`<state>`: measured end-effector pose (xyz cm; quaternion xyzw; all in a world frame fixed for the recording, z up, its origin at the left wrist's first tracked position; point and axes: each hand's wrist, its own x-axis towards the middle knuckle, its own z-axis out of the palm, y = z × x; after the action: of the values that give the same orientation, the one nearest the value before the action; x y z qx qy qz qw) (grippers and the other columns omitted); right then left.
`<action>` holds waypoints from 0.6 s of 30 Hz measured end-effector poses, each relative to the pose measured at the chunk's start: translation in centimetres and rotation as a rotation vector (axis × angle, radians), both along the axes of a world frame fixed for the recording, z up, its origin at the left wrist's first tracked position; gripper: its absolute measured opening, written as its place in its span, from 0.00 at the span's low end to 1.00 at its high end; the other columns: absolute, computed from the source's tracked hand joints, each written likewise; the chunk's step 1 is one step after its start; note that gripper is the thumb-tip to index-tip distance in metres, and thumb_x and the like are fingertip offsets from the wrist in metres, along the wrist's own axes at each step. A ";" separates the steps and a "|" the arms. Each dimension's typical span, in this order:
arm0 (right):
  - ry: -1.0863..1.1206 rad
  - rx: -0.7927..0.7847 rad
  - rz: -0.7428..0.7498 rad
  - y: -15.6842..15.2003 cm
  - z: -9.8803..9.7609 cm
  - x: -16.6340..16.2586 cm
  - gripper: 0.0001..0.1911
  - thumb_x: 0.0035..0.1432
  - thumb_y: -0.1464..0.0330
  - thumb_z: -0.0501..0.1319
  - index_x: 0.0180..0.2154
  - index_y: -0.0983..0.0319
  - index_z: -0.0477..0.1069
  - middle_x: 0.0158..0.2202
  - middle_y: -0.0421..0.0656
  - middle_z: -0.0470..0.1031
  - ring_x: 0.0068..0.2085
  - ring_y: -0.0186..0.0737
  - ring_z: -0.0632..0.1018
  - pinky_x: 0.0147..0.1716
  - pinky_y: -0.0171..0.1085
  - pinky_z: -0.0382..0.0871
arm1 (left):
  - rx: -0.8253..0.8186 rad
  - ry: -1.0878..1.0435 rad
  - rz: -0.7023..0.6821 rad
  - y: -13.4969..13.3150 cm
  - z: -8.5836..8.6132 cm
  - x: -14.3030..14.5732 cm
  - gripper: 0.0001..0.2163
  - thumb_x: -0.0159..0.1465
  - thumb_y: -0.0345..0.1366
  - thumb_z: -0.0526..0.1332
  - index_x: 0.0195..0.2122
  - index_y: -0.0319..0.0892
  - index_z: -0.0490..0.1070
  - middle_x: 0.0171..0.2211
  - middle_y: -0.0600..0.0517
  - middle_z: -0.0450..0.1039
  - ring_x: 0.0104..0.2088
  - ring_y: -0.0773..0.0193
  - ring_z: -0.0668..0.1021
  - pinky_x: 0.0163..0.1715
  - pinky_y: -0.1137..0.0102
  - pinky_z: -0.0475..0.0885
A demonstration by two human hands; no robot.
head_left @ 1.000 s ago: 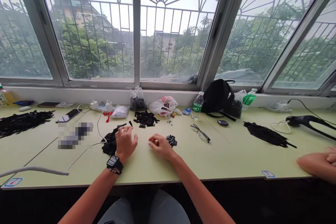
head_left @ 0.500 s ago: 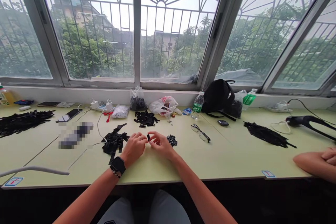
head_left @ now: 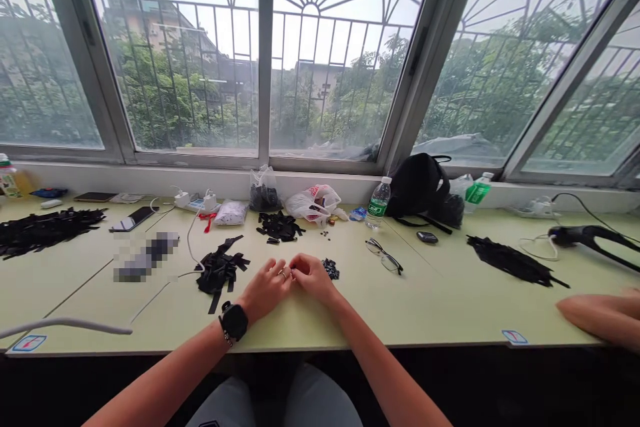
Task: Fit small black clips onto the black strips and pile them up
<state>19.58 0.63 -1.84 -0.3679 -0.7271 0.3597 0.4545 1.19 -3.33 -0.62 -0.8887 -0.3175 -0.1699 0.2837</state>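
My left hand [head_left: 267, 287] and my right hand [head_left: 313, 278] meet over the pale green table [head_left: 425, 307], fingertips together. A small black piece [head_left: 293, 269] sits pinched between them, mostly hidden by my fingers. To the left of my left hand lies a loose pile of black strips [head_left: 220, 270]. Just right of my right hand is a small heap of black bits [head_left: 330, 269]. A further scatter of black pieces [head_left: 279, 227] lies beyond my hands. My left wrist wears a black smartwatch [head_left: 234, 321].
Eyeglasses [head_left: 383, 255], a water bottle [head_left: 379, 203], a black bag [head_left: 417, 185], and a white plastic bag [head_left: 313, 205] stand along the window side. More black strips [head_left: 510, 260] lie to the right, near another person's forearm [head_left: 600, 320]. A power strip [head_left: 195, 201] carries chargers.
My left hand has come off the pile of strips and moved right. Both hands are now closer together, with their fingertips meeting around the small black piece.
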 end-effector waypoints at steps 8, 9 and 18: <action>0.162 -0.124 0.061 -0.2 1.0 0.1 0.06 0.47 0.72 0.59 0.28 0.61 0.75 0.28 0.40 0.76 0.30 0.37 0.75 0.33 0.36 0.70 | 0.104 -0.054 0.009 -0.4 0.3 -0.1 0.06 0.71 0.27 0.59 0.41 0.42 0.75 0.42 0.47 0.78 0.46 0.54 0.77 0.46 0.57 0.69; 0.166 -0.137 0.063 -0.4 1.1 0.1 0.06 0.47 0.72 0.59 0.27 0.61 0.75 0.28 0.40 0.76 0.30 0.38 0.75 0.33 0.36 0.70 | 0.116 -0.051 -0.003 -0.4 0.3 -0.1 0.06 0.71 0.27 0.59 0.41 0.42 0.75 0.42 0.48 0.78 0.46 0.54 0.77 0.46 0.57 0.69; 0.140 -0.214 0.097 -0.8 1.2 -0.1 0.06 0.47 0.71 0.60 0.28 0.61 0.76 0.25 0.38 0.75 0.28 0.36 0.73 0.30 0.35 0.69 | 0.083 -0.036 -0.075 -0.7 0.3 0.0 0.06 0.70 0.25 0.59 0.40 0.42 0.74 0.40 0.48 0.78 0.45 0.54 0.77 0.46 0.58 0.70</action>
<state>19.48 -0.22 -0.68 -0.3526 -0.6682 0.4814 0.4442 1.17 -4.00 -0.27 -0.8842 -0.2817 -0.2096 0.3081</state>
